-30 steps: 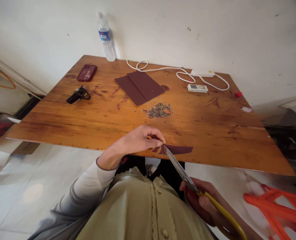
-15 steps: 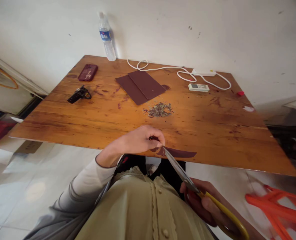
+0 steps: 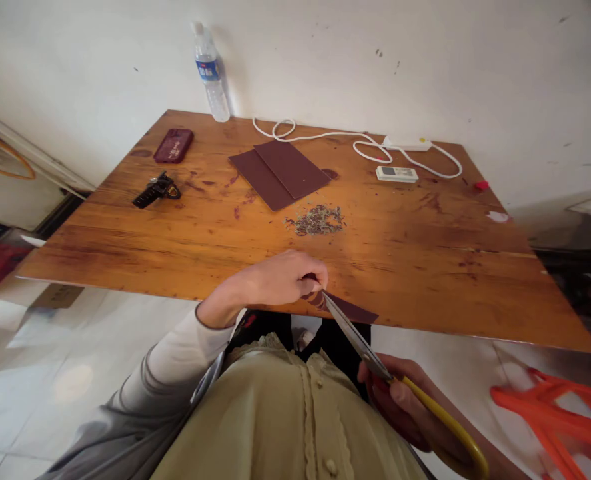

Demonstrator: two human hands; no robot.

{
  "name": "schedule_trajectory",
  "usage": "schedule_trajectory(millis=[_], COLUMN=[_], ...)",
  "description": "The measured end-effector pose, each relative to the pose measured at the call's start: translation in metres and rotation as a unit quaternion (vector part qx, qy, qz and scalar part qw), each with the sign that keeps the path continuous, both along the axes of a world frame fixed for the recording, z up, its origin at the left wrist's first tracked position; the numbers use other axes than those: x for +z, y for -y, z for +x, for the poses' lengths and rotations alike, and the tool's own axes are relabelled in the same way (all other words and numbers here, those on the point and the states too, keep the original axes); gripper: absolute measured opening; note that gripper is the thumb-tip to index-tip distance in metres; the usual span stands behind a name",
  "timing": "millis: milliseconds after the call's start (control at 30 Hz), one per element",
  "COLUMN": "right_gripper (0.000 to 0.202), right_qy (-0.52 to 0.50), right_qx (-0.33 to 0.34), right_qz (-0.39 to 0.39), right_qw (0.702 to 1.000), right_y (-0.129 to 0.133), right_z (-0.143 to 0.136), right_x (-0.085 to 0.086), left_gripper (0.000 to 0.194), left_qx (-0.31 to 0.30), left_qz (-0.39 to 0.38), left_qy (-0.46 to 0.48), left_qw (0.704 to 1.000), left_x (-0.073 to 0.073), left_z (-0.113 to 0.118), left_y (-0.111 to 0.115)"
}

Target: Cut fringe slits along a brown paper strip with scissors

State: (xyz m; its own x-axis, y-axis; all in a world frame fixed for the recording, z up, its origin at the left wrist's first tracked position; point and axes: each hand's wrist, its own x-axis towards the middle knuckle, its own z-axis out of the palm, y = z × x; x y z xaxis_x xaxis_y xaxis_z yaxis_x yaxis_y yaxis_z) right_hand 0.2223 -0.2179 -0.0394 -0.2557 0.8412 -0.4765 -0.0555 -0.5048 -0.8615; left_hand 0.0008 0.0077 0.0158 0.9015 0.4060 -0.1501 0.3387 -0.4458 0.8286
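Note:
Near the table's front edge, my left hand [image 3: 288,277] pinches a strip of dark maroon paper [image 3: 358,311], whose free end points right. Cut slits or curls show in the strip just under my fingertips. My right hand [image 3: 408,390] grips a pair of scissors [image 3: 355,337] by handles that are yellow on one side and red on the other. The blades look nearly closed, and their tips meet the strip at my left fingertips. Beyond my left hand lies a small heap of grey and maroon shreds [image 3: 318,220].
Two maroon sheets [image 3: 280,175] overlap behind the shreds. A water bottle [image 3: 211,77], a phone [image 3: 174,145] and a black hair clip [image 3: 156,189] are at the left. A white power strip [image 3: 408,143] with its cord and a remote control [image 3: 396,175] lie back right. An orange stool [image 3: 550,413] stands right.
The scissors have shifted slightly left and their handles have drawn closer together. The strip's free end has swung down and left. My left hand has barely moved.

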Motion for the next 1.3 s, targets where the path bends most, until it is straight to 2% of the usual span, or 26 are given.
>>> schedule_trajectory(millis=[233,367,533,633,800,900,967,1067,1167,1300], right_gripper=[0.058,0.049,0.025,0.023,0.024,0.024,0.025,0.025,0.027,0.04], right_qy=[0.092,0.181,0.281,0.327,0.347,0.359,0.363,0.38,0.386,0.332], right_qx=[0.0,-0.002,-0.018,0.001,0.017,0.018,0.025,0.024,0.012,-0.042], right_qz=[0.058,0.105,0.137,0.188,0.198,0.201,0.2,0.194,0.18,0.169], right_qw=[0.994,0.978,0.95,0.926,0.917,0.911,0.91,0.904,0.905,0.927], right_y=[-0.018,-0.037,-0.064,-0.08,-0.094,-0.095,-0.093,-0.087,-0.073,-0.053], right_z=[0.007,0.014,0.018,0.02,0.024,0.028,0.03,0.031,0.026,0.011], right_x=[0.001,-0.002,-0.012,-0.017,-0.019,-0.018,-0.019,-0.027,-0.038,-0.045], left_gripper=[0.018,0.019,0.02,0.021,0.021,0.019,0.018,0.015,0.011,0.007], left_qx=[0.017,0.028,0.056,0.066,0.068,0.091,0.121,0.201,0.304,0.329], left_qz=[-0.067,-0.029,0.073,0.123,0.127,0.122,0.104,0.033,-0.117,-0.191], left_qy=[0.016,0.022,0.006,-0.006,-0.004,0.012,0.022,0.067,0.119,0.106], left_qw=[0.997,0.999,0.996,0.99,0.99,0.988,0.987,0.977,0.938,0.919], left_x=[0.001,-0.005,-0.013,-0.016,-0.022,-0.027,-0.031,-0.04,-0.053,-0.07], left_z=[0.01,0.016,0.023,0.026,0.026,0.026,0.026,0.026,0.024,0.018], left_y=[-0.017,-0.029,-0.042,-0.048,-0.055,-0.054,-0.053,-0.051,-0.05,-0.043])
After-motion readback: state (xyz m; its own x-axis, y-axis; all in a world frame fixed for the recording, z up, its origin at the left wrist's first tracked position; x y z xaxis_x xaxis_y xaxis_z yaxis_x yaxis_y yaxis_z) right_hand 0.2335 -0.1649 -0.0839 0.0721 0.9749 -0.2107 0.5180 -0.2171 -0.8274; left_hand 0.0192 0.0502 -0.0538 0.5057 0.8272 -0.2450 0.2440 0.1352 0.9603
